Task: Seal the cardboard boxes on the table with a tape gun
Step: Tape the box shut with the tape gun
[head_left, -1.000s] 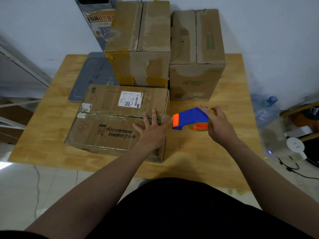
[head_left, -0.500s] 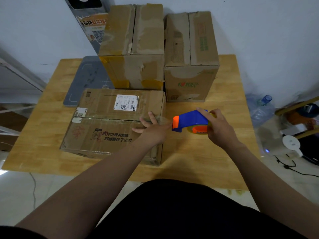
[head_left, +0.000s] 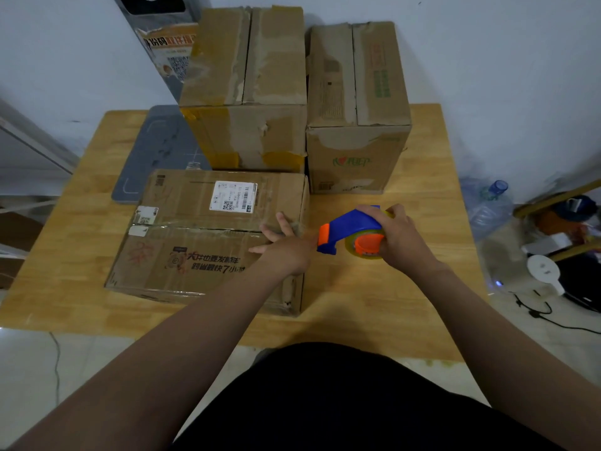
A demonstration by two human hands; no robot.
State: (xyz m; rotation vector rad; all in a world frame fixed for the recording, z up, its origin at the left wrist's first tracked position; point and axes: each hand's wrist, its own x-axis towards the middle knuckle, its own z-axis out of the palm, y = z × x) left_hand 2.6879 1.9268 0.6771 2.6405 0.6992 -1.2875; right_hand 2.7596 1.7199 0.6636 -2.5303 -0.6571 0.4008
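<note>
At front of table (head_left: 374, 307), flat cardboard box (head_left: 195, 252), pinned by flat, spread left hand (head_left: 286, 249) near right end of seam. Just beside, blue-and-orange tape gun (head_left: 344, 227) gripped in curled right hand (head_left: 400, 239), seemingly clear of cardboard. Risk of crooked tape from shifting flaps

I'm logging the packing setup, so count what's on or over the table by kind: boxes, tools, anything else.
Cardboard boxes: 3, namely the low front box, tall left box and tall right box
Tape gun: 1, held in the right hand
Grey mat: 1
Total: 5
</note>
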